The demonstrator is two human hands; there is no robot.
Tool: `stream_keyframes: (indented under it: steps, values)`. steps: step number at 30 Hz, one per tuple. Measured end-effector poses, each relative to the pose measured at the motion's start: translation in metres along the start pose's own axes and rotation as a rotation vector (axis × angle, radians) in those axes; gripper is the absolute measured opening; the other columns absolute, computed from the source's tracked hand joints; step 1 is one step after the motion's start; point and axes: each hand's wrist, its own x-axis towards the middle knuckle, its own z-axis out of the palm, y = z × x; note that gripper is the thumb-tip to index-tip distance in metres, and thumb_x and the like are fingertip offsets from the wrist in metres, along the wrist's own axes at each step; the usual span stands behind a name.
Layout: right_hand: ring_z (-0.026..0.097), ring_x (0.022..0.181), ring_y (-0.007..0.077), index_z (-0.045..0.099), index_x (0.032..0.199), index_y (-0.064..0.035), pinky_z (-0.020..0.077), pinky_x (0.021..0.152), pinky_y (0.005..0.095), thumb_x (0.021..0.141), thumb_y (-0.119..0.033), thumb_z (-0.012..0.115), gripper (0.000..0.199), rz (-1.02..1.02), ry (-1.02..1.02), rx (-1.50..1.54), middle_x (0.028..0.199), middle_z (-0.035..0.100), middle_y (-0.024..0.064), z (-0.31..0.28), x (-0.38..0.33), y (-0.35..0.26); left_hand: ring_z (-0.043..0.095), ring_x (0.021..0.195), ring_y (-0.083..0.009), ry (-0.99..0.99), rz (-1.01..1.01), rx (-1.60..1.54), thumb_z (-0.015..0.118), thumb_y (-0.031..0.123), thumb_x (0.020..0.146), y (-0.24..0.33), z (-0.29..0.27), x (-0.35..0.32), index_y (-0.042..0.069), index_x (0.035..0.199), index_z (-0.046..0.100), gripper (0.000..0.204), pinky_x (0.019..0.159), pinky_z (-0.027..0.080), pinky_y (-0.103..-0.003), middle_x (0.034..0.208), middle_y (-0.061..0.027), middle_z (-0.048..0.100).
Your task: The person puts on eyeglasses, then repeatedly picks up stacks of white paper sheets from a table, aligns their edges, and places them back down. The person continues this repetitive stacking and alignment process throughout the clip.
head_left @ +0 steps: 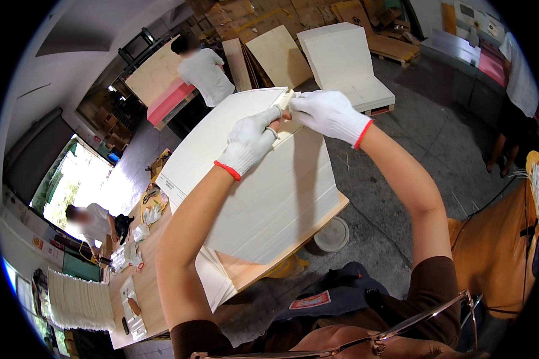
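Note:
A tall stack of large white paper sheets [263,206] stands in front of me on a pale wooden table. My left hand [250,136], in a white knit glove with a red cuff and bare fingertips, is closed at the stack's top edge, its fingers curled round the upper sheets. Just right of it, my gloved right hand [330,115] pinches the far upper corner of the same sheets. The two hands almost touch. Exactly how many sheets they grip is hidden by the fingers.
The wooden table [242,272] runs to the left, with plastic bags [141,232] on it. A round lidded bucket [332,234] stands below its right edge. Another white stack [341,60] sits on a pallet beyond. People work at far left, behind the stack and at right.

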Motion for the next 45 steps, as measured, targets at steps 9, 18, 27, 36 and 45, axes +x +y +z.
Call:
stream_keyframes:
  steps: [9,18,27,36,45]
  values:
    - [0.067,0.075,0.0337,0.064,0.092,-0.0102,0.0531,0.064,0.0452,0.095,-0.046,0.056,0.037,0.283,-0.295,-0.050,0.073,0.066,0.0115,-0.014,-0.002,0.007,0.059,0.067,-0.0155,0.020,0.016,0.000,0.049,0.018,0.101,-0.001,0.002,0.000,0.021,0.119,0.070,0.027,0.066,0.049,-0.032,0.074,-0.0064,0.061]
    - [0.066,0.091,0.0342,0.063,0.110,-0.0071,0.0517,0.080,0.0437,0.099,-0.050,0.047,0.048,0.383,-0.138,0.480,0.098,0.068,0.0153,0.010,0.003,0.012,0.066,0.069,-0.0205,0.006,-0.014,-0.010,0.050,0.022,0.098,-0.004,0.004,0.001,0.025,0.118,0.071,0.029,0.067,0.050,-0.036,0.079,-0.0077,0.069]
    - [0.063,0.086,0.0339,0.063,0.093,-0.0053,0.0475,0.079,0.0417,0.096,-0.060,0.046,0.058,0.647,-0.046,0.659,0.089,0.065,0.0162,0.025,-0.003,0.005,0.066,0.078,-0.0183,-0.042,-0.056,-0.003,0.065,0.026,0.094,0.013,-0.003,-0.002,0.022,0.122,0.068,0.028,0.075,0.051,-0.034,0.085,-0.0075,0.069]
    - [0.063,0.084,0.0331,0.064,0.093,-0.0059,0.0473,0.077,0.0422,0.097,-0.061,0.047,0.058,0.650,-0.030,0.693,0.088,0.066,0.0152,0.034,-0.005,0.008,0.071,0.075,-0.0211,0.013,-0.003,0.088,0.074,0.036,0.087,0.005,0.000,0.000,0.028,0.121,0.068,0.035,0.073,0.053,-0.036,0.085,-0.0071,0.074]
    - [0.055,0.073,0.0178,0.058,0.084,-0.0054,0.0444,0.073,0.0333,0.099,-0.054,0.051,0.052,0.652,0.009,0.718,0.075,0.059,0.0050,0.034,-0.007,0.007,0.067,0.082,-0.0193,-0.035,-0.038,0.060,0.072,0.030,0.088,0.010,-0.003,-0.001,0.024,0.125,0.067,0.038,0.078,0.051,-0.035,0.091,-0.0079,0.071]
